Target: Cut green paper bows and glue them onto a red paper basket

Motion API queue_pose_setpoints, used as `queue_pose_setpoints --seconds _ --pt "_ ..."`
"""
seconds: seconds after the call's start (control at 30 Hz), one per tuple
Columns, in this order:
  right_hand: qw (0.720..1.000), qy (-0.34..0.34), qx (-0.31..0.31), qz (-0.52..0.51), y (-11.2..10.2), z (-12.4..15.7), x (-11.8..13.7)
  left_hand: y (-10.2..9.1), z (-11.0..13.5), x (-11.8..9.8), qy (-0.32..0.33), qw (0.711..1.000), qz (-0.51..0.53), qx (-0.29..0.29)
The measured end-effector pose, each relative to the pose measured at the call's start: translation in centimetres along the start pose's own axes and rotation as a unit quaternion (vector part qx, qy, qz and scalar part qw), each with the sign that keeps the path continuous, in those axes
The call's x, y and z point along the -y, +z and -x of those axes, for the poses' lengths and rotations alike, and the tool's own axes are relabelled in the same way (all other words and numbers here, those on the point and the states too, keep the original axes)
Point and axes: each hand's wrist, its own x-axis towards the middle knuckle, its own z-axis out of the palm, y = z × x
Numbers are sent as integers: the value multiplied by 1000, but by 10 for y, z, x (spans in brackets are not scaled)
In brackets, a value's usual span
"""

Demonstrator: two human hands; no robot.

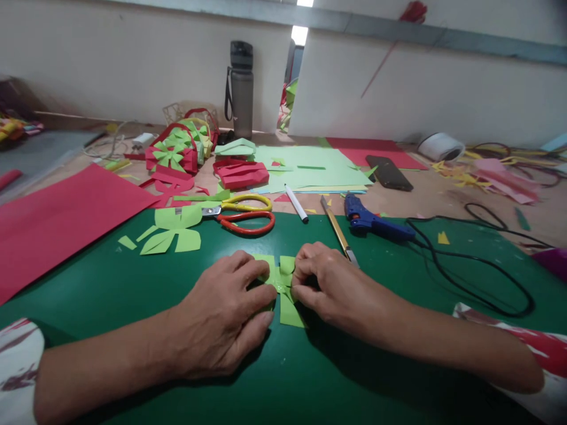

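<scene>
This looks to me like a craft workshop, or at least a papercraft bench; whether it sits inside a home I can't tell. Scissors [218, 211], a utility knife [337, 229] and a blue hot glue gun [370, 221] lie around the green work surface [354, 378]. There's red card [75, 224], pale green paper [305, 156], scattered offcuts, and a red paper basket [188, 159] bearing a green bow [169, 156] near the white wall [133, 71].

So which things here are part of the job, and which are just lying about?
In the job, it seems:
green paper cutout, between left hand and right hand
scissors, glue gun, close by

Probably just lying about:
grey bottle, by the wall
dark phone
</scene>
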Motion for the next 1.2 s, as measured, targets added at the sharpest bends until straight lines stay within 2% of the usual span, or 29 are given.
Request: queue_pose_setpoints --seconds 0.4,0.63,1.2 --pt "997 40 65 28 -12 -11 12 2 5 0 10 1000 -30 4" --pt "989 56 112 72 -22 -14 18 2 3 -1 1 998 -49 26" --pt "980 87 142 111 -27 -22 25 1 4 -3 -13 996 -63 62"
